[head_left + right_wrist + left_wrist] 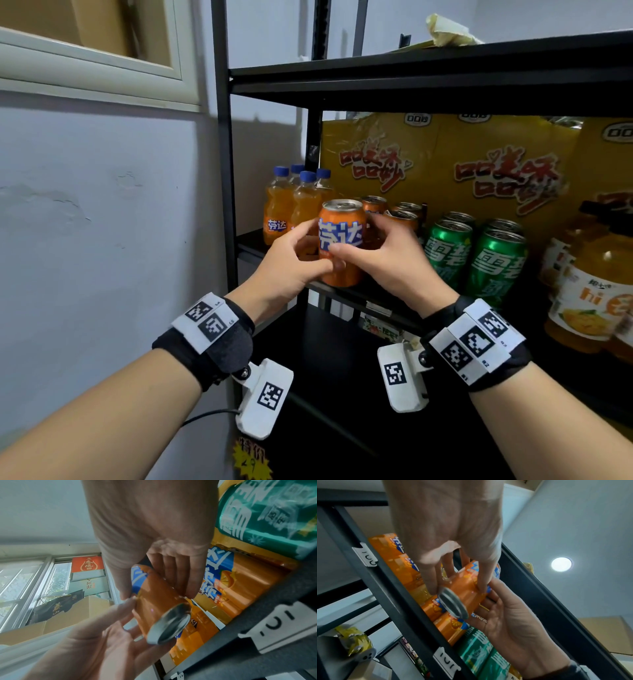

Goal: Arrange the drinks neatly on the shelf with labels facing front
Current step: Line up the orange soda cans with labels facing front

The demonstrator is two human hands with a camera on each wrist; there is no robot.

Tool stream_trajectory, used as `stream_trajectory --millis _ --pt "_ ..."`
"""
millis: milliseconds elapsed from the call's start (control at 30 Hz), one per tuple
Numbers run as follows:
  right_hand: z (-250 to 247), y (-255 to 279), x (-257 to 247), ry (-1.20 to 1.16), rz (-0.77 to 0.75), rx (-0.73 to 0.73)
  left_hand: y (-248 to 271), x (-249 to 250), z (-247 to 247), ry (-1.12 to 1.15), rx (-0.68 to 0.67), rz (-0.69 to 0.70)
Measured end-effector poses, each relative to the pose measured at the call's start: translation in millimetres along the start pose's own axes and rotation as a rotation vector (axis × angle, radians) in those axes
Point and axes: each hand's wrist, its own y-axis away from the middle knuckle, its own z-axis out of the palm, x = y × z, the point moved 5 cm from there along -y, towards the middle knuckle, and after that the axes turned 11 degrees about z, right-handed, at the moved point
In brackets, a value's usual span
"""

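A small shop: black shelf (428,72) stocked with drinks, price tags (447,660) clipped along its edge.

Juice bottle (589,284) cut off; shelf tags (366,556) unreadable

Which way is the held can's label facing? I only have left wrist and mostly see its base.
Observer: In the head view the orange can is roughly upright, with its blue logo facing the camera.
Operator: What's left of it on the shelf?
Observer: Four orange bottles with blue caps, at the shelf's left end.
Operator: And at the back?
Observer: Yellow cartons with red lettering stand behind the cans.
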Motion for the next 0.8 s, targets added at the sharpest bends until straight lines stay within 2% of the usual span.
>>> stream_trajectory --millis 167,300,433,500,633,800 --pt "4.8 6.2 -2.5 0.007 -0.118 0.057 -2.8 4.8 -1.2 -0.203 -0.091 0.163" --pt "8.5 18.3 -6.2 0.037 -0.310 0.096 2.3 6.8 -1.5 -0.428 -0.070 0.328" --pt "11.1 25.1 -11.3 0.062 -0.415 0.126 3.3 4.1 1.4 -0.481 -0.076 0.402" --pt "10.8 23.0 -10.8 0.028 -0.383 0.103 0.4 3.4 1.3 -0.494 -0.079 0.407" --pt "8.5 11.3 -7.4 -0.070 -0.223 0.024 -6.9 4.2 1.9 -0.442 -0.069 0.401" --pt "6.6 -6.5 -3.1 -0.032 -0.039 0.006 -16.3 -4.0 -6.3 -0.241 0.023 0.208"
